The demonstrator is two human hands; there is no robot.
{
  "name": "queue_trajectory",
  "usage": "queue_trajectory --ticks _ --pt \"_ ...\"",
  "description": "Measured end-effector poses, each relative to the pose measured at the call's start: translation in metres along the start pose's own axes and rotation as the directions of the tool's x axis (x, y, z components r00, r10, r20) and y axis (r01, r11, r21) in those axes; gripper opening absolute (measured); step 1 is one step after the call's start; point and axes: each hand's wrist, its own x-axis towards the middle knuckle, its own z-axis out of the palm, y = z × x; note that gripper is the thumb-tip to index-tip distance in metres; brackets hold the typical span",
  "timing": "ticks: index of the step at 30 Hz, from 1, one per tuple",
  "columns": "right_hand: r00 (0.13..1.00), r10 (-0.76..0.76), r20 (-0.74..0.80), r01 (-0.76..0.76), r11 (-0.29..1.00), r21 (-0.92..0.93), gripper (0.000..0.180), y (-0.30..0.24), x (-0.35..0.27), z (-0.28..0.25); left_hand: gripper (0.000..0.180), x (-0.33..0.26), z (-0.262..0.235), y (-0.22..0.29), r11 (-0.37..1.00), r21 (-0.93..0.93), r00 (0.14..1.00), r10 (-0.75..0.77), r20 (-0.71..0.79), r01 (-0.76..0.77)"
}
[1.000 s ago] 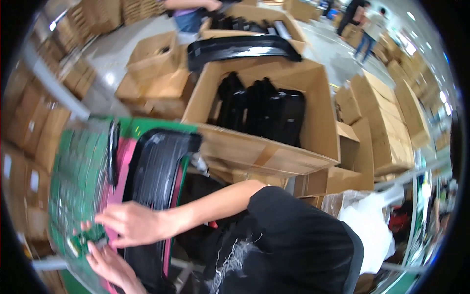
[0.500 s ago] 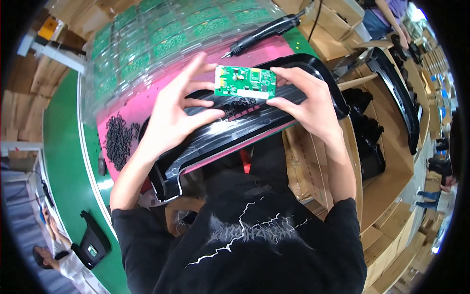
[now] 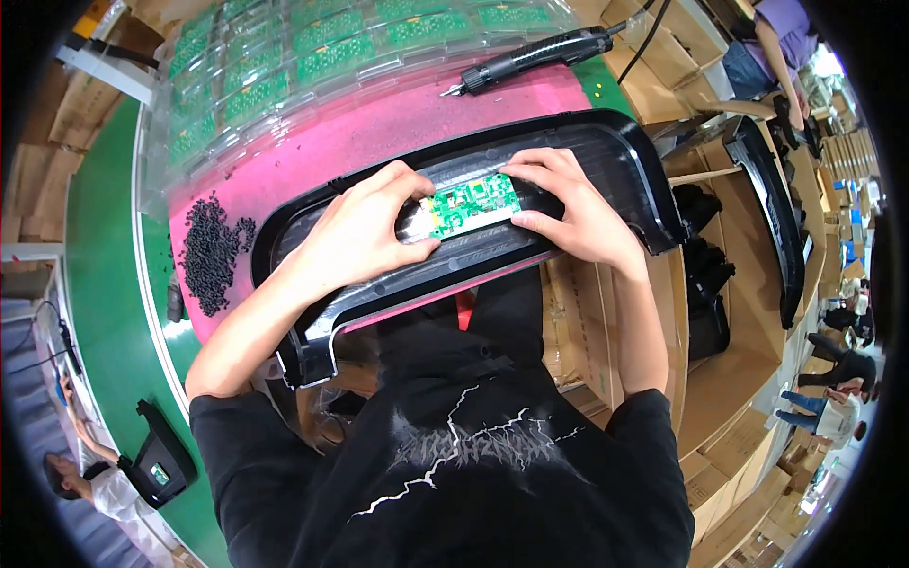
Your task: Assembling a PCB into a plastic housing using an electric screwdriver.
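A green circuit board [image 3: 473, 205] lies low within a long black plastic housing [image 3: 611, 156], its middle region. My left hand [image 3: 365, 232] has thumb and fingers at the board's left end. At the opposite end, my right hand [image 3: 578, 208] pinches the board between thumb and fingers. The board sits slightly tilted, its right end farther from me. Whether it rests fully on the housing floor, I cannot tell. The housing stretches across a pink mat [image 3: 379, 133] and overhangs its near edge.
Small black screws [image 3: 213, 256] are heaped left of the housing. Beyond lie clear plastic trays [image 3: 312, 62] of circuit boards and a black electric screwdriver [image 3: 535, 62]. Cardboard boxes [image 3: 739, 379] with black parts stand on the right. Another person [image 3: 95, 478] is at the lower left.
Both hands have lowered the circuit board into the housing. My left hand, spread beside the board before, now closes on its left end. The housing appears more level.
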Motion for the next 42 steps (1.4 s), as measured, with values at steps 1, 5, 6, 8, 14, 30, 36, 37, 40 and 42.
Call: queue_trajectory --ticks 1,5,6,8,14,30,36,37,40,42 --pt "1.000 0.006 -0.029 -0.007 1.000 -0.026 0.050 0.000 0.001 0.002 0.048 0.001 0.000 0.000 1.000 0.009 1.000 -0.018 -0.010 0.018" --pt "0.999 0.014 -0.042 -0.016 0.999 -0.043 0.049 -0.002 0.002 0.003 0.050 0.001 0.002 0.002 0.999 0.031 0.999 -0.044 -0.020 0.045" --pt "0.999 0.015 -0.037 -0.016 0.999 -0.040 0.049 -0.002 0.003 0.003 0.050 0.002 0.001 0.003 0.998 0.041 0.998 -0.055 -0.009 0.056" --pt "0.999 0.021 -0.042 -0.022 0.999 -0.036 0.050 -0.002 0.003 0.004 0.051 0.002 0.000 0.004 0.996 0.049 0.997 -0.071 0.003 0.070" --pt "0.999 0.037 -0.036 -0.038 0.999 -0.014 0.051 -0.003 0.003 0.005 0.051 0.003 -0.002 0.006 0.993 0.054 0.993 -0.109 0.037 0.107" --pt "0.715 0.226 -0.661 -0.229 0.970 0.084 0.053 0.008 0.041 -0.043 0.061 -0.004 -0.005 -0.007 0.999 0.029 0.997 -0.018 0.074 0.015" --pt "0.769 0.575 -0.279 -0.293 0.706 0.645 0.045 0.069 0.099 -0.089 0.060 -0.002 -0.004 -0.012 0.998 0.028 0.998 0.053 0.043 -0.054" --pt "0.686 0.638 -0.349 -0.240 0.651 0.720 0.037 0.063 0.108 -0.082 0.060 -0.003 -0.005 -0.014 0.998 0.034 0.998 0.056 0.034 -0.057" --pt "0.543 0.676 -0.499 0.014 0.586 0.810 0.035 0.065 0.128 -0.068 0.052 -0.003 -0.002 -0.012 0.996 0.008 0.996 0.091 -0.021 -0.091" --pt "0.436 0.668 -0.603 0.313 0.516 0.797 0.046 0.044 0.147 -0.048 0.050 -0.005 -0.004 -0.015 0.996 0.015 0.995 0.089 -0.036 -0.089"
